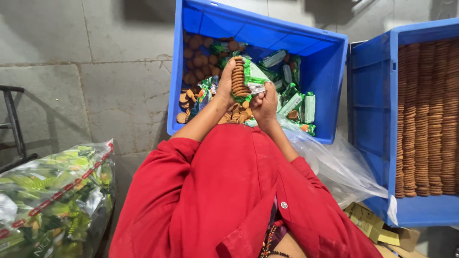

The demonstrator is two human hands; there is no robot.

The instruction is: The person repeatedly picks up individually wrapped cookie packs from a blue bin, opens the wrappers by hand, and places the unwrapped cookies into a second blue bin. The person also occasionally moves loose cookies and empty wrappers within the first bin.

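Observation:
My left hand point(225, 85) holds a stacked roll of round brown biscuits point(238, 76) upright over a blue plastic crate point(319, 57). My right hand point(264, 104) grips the torn green and silver wrapper point(254, 79) beside the stack, pulling it away from the biscuits. Both hands meet above the crate's near side. Inside the crate lie loose brown biscuits point(197, 52) at the left and several sealed green biscuit packs point(292, 100) at the right. My red sleeves cover both arms.
A second blue crate point(368, 119) at the right holds neat rows of unwrapped biscuits point(428, 119). A clear bag of empty green wrappers point(52, 191) sits at lower left. Clear plastic sheet point(339, 167) and cardboard point(368, 222) lie between the crates. A dark metal frame point(12, 119) stands at far left on the concrete floor.

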